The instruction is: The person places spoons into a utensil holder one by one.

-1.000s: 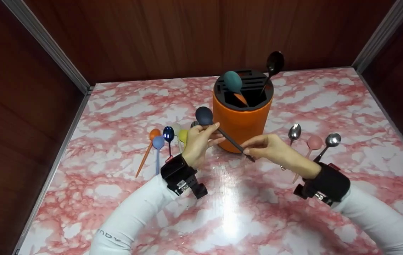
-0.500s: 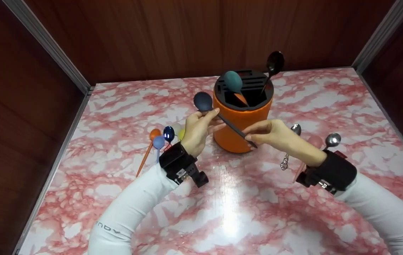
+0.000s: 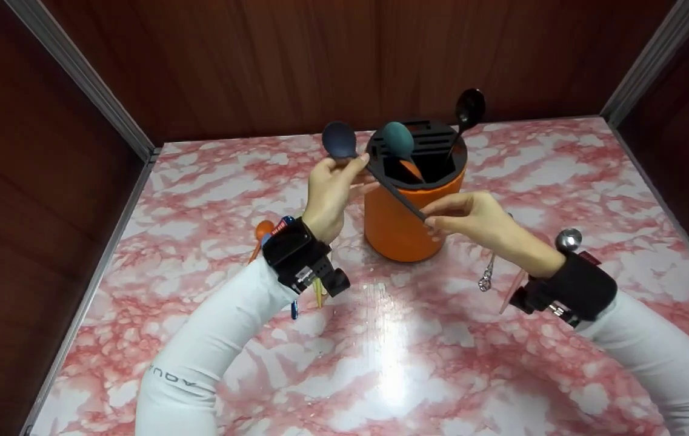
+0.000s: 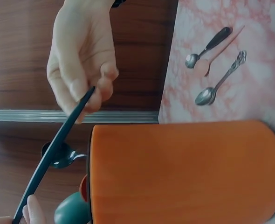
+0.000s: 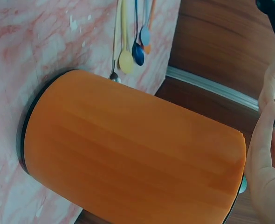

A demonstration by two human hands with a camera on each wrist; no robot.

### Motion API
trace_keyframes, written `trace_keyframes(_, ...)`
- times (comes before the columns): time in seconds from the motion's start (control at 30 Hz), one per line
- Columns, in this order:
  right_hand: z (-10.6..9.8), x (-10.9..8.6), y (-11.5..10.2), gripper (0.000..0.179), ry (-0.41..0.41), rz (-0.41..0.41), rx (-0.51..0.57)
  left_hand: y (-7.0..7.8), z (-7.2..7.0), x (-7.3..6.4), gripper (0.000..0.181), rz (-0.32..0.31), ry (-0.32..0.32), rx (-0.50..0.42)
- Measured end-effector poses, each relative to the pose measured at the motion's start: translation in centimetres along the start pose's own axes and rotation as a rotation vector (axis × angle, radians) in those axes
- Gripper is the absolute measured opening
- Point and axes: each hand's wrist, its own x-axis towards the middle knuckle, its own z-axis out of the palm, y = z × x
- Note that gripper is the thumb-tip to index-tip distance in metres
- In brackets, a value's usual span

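Observation:
A dark navy spoon [image 3: 339,140] is held aslant in the air before the orange utensil holder [image 3: 405,227]. My left hand [image 3: 329,194] pinches it just below the bowl, at the holder's left rim. The thumb and fingers of my right hand [image 3: 471,221] pinch the handle's lower end, in front of the holder's wall. In the left wrist view the spoon's handle [image 4: 53,149] runs between both hands. Inside the holder's black slotted top stand a teal spoon [image 3: 399,140] with an orange handle and a glossy black spoon [image 3: 470,109].
Left of the holder lie several spoons, partly hidden by my left arm; the right wrist view shows a yellow spoon [image 5: 126,60] and a blue spoon [image 5: 137,53] among them. To the right are a silver spoon [image 4: 206,95], a pink spoon [image 4: 202,67] and a dark-handled spoon [image 4: 192,59].
Both hands have risen with the navy spoon, from in front of the holder's lower wall up to its rim. The spoon's bowl has shifted slightly left and tilted higher. The holder stays put.

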Motion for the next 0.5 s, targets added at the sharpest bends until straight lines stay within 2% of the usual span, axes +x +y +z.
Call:
trace_keyframes(0.2, -0.1, 0.0, 0.6, 0.028, 0.005, -0.064, 0.072, 1.2, 0.3, 0.4, 0.004, 0.063, 0.012, 0.004)
trace_keyframes(0.37, -0.2, -0.2, 1.3, 0.029, 0.001, -0.048, 0.119, 1.9, 0.4, 1.1, 0.007, 0.097, 0.037, -0.013)
trace_keyframes(0.5, -0.3, -0.5, 2.0, 0.029, -0.001, -0.032, 0.112, 2.2, 0.5, 1.8, 0.008, 0.131, 0.056, -0.021)
